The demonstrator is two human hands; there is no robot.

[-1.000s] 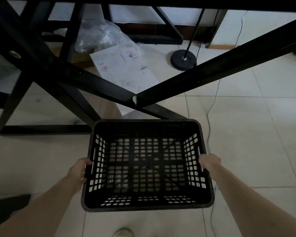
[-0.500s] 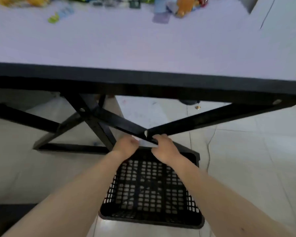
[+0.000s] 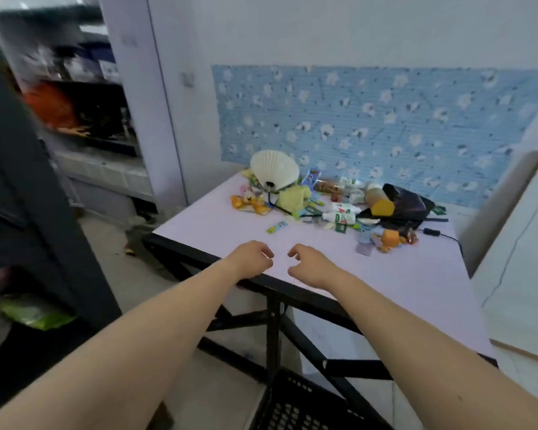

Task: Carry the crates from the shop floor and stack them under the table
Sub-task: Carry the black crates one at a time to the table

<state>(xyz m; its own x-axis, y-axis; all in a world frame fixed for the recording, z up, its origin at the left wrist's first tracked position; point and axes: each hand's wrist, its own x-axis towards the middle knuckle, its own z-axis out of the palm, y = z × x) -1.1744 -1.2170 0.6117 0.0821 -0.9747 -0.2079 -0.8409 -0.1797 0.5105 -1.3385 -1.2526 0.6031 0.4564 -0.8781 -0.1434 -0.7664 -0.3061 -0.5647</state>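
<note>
The black perforated crate [image 3: 295,405] sits on the floor at the bottom of the view, partly under the table [image 3: 416,280] beside its black crossed legs [image 3: 274,330]. Only its upper left corner shows. My left hand [image 3: 250,257] and my right hand [image 3: 311,265] hover above the table's front edge, a little apart. Both are empty, with the fingers loosely curled and spread. Neither hand touches the crate.
Toys, small bottles, a white folding fan [image 3: 274,169] and a dark bag [image 3: 407,203] lie at the back of the pale tabletop. A dark upright panel [image 3: 28,187] stands on the left, a white cabinet [image 3: 519,259] on the right. Shelves stand at the back left.
Both hands have let go of the crate and risen above the tabletop. The view has lifted from under the table to the room; the crate stays on the floor below.
</note>
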